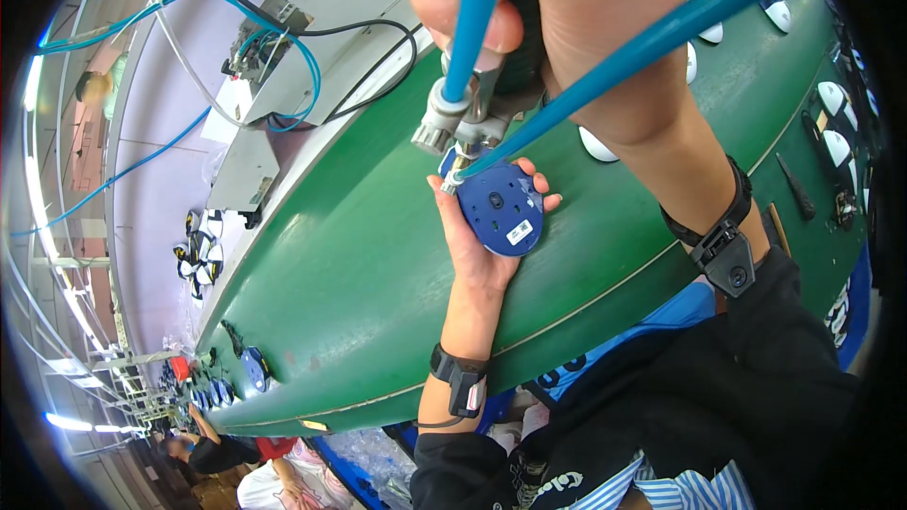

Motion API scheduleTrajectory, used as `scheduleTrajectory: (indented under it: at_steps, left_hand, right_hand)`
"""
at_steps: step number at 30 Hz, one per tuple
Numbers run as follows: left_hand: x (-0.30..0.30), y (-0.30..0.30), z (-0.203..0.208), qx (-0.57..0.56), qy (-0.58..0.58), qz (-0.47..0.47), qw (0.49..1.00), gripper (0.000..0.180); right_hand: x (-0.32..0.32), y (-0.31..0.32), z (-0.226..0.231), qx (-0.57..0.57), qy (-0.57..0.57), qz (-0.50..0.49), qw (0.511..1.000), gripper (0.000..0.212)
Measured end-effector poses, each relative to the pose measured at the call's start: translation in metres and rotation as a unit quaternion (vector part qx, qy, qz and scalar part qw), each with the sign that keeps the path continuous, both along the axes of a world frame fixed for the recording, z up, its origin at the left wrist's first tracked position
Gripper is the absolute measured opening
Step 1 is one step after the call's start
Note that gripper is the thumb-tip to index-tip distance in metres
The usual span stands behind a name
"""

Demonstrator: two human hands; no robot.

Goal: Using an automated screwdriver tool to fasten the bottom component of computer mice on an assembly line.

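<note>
Head view: smooth green worktop (359, 283)
Left hand (482, 260): half-curled, cupping an oval blue plate (515, 212), smooth, holed
Right hand (586, 14): fingers wrapped around grey metallic tool (442, 118), glossy tubes (474, 19)

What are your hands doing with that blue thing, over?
Left hand cradling flat, oval, dark-blue part. Right hand gripping grey-and-black metal tool. Long, glossy blue tubes cross the view; tool hides part's upper edge.

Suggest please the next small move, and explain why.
Perhaps the right hand should line up the hose-fed tool with the blue oval housing: the left hand cradles the housing and the tool overlaps its upper end, but contact is unclear.
</note>
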State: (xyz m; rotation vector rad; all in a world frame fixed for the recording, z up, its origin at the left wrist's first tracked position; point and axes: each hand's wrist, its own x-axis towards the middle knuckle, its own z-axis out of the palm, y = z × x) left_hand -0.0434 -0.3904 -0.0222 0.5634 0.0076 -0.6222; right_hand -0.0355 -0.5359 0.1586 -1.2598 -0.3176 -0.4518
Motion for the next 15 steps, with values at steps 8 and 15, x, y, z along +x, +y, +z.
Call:
scheduleTrajectory:
  at_steps: [8, 15]
  left_hand:
    - [-0.003, -0.002, 0.000, 0.001, -0.006, -0.003, 1.000, 0.080]
    - [-0.006, 0.006, -0.007, -0.023, 0.014, -0.011, 1.000, 0.080]
  right_hand:
    - [0.000, 0.000, 0.002, 0.002, -0.001, 0.003, 1.000, 0.022]
    - [-0.002, -0.001, 0.000, 0.011, 0.002, 0.010, 1.000, 0.024]
